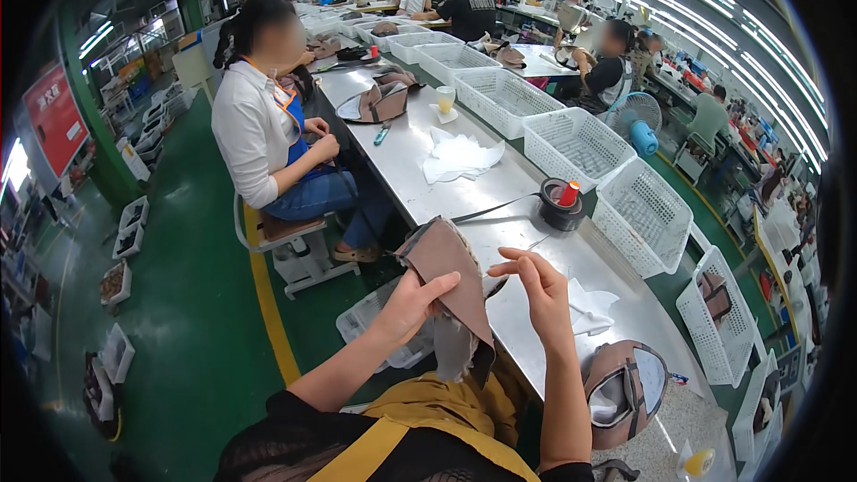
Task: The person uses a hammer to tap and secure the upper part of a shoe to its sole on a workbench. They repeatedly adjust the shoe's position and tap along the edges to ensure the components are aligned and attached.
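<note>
Left hand (412, 303) grips brown shoe upper (446, 272); white baskets (576, 145) mostly empty.

A long, shiny stainless-steel worktable (420, 170) is running from the near right toward the far middle of the hall, with a row of white perforated plastic baskets (576, 145) lining its right edge. On the left, a glossy green painted floor (192, 303) with a yellow stripe (268, 303) is stretching away past a green pillar (85, 107) carrying a red sign (54, 116). Long white fluorescent tube lights (714, 27) are glowing overhead at the far right, and a small blue electric fan (638, 120) is standing beyond the baskets.
</note>
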Demonstrator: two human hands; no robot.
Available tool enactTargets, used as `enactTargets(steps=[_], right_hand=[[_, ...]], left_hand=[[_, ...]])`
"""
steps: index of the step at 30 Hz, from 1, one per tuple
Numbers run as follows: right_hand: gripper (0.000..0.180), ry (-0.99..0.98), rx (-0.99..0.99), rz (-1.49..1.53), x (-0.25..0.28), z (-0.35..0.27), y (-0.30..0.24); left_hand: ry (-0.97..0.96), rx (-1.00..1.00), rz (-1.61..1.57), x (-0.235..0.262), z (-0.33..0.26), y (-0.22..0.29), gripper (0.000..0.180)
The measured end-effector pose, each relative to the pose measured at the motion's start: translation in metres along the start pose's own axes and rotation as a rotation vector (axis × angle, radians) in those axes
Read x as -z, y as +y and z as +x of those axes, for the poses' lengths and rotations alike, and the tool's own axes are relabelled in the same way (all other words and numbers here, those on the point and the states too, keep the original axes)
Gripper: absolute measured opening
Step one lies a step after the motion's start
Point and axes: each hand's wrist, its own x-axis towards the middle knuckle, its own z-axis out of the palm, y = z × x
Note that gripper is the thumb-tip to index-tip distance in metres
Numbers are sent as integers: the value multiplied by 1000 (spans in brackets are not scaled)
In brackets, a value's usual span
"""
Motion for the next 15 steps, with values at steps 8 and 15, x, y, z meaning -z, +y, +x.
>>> enactTargets(steps=[8, 15], right_hand=[[33, -8, -5, -30, 0, -3, 4], [39, 10, 23, -41, -6, 0, 6]], left_hand=[[-17, 7, -33, -2, 2, -3, 55], [1, 14, -16, -5, 0, 2, 46]])
